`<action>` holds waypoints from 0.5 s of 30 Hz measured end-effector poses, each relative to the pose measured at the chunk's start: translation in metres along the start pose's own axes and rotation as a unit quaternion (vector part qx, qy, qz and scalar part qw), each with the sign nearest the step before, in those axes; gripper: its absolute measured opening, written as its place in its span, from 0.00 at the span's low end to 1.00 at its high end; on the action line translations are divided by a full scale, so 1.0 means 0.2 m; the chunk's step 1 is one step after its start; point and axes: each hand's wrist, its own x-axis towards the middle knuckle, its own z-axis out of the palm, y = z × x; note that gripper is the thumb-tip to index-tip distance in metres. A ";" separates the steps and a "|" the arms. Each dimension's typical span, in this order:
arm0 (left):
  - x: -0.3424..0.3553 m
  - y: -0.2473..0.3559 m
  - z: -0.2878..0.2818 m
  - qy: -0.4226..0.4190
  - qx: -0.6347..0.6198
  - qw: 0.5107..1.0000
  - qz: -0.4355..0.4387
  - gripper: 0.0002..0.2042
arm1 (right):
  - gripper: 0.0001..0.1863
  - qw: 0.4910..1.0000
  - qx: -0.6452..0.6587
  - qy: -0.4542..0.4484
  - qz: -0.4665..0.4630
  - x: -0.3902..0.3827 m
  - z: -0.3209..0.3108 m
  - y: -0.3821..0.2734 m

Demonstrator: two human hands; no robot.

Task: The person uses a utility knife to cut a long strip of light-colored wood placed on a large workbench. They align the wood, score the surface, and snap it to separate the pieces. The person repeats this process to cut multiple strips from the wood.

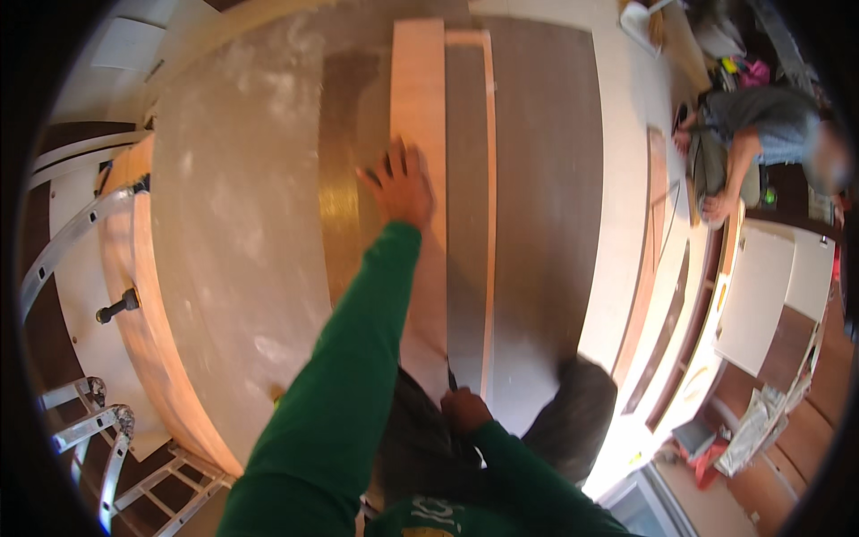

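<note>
Fingers spread wide, your left hand [407,192] lies palm down on a long, pale reddish-brown board [419,85], about midway along its visible length. That board runs from near the top of the view down toward your body, on top of a large grey-brown sheet [242,179]. Your right hand [467,412] is close to you, at the board's near end, with its fingers curled narrow around a thin dark tool [452,376]. The tool points away from you and its tip is at the board's right edge; whether it touches the wood or the sheet, you cannot tell from here. Both your arms wear green sleeves [358,331], and your dark trouser leg [577,403] is bent to the right of your right hand.

Just right of the board, a narrow orange-toned strip [490,179] runs nearly parallel to it, with a short piece across the top. Over to your left, a black tool [116,306] lies beside a curved-looking wooden edge [148,295], and a metal ladder [112,425] stands nearer you. On the far right, a person in a grey top [761,116] crouches beyond pale boards, above some white panels [756,295].
</note>
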 end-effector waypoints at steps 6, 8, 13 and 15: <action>0.01 -0.03 -0.08 -0.007 0.004 1.000 -0.023 0.26 | 0.14 0.954 0.027 0.289 -0.074 0.20 -0.91 -0.14; 0.04 -0.03 -0.06 0.000 0.004 1.000 -0.031 0.26 | 0.22 0.909 0.200 0.364 -0.039 0.53 -1.31 -0.18; 0.05 0.10 -0.06 -0.038 -0.036 0.997 -0.053 0.25 | 0.25 0.868 0.240 0.432 -0.050 1.14 -2.16 -0.28; 0.03 0.07 -0.06 -0.043 -0.027 0.998 -0.048 0.25 | 0.27 0.877 0.246 0.409 -0.063 1.21 -2.28 -0.38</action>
